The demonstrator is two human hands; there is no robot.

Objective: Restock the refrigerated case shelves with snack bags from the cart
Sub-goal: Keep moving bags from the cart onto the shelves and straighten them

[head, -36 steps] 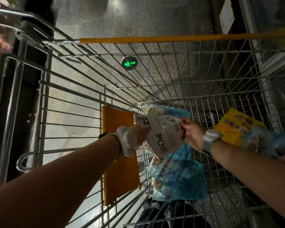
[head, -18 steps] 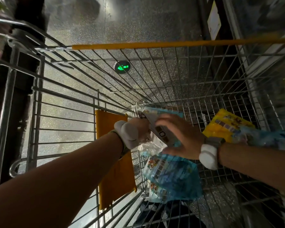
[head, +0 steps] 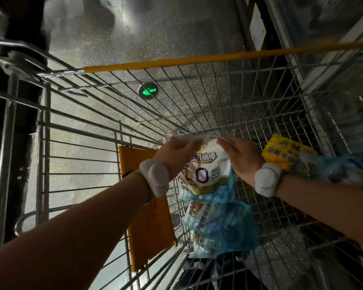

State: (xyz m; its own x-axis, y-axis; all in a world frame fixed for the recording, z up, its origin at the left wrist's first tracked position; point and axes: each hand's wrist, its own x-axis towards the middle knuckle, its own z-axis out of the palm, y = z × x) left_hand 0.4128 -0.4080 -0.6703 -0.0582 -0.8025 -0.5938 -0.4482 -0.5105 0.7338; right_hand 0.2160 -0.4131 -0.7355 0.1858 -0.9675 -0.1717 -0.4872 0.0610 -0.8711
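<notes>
Above silver wire cart (head: 260,114): left hand (head: 176,151) and right hand (head: 239,158) both pinching white printed snack bag (head: 208,166) by top edge. Blue bags (head: 222,222) and yellow bag (head: 285,151) left inside; restocking likely unfinished, shelves not visible.

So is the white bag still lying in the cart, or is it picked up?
Picked up. Left hand and right hand both grip the white bag by its top edge, and it hangs above the blue bags in the cart.
</notes>
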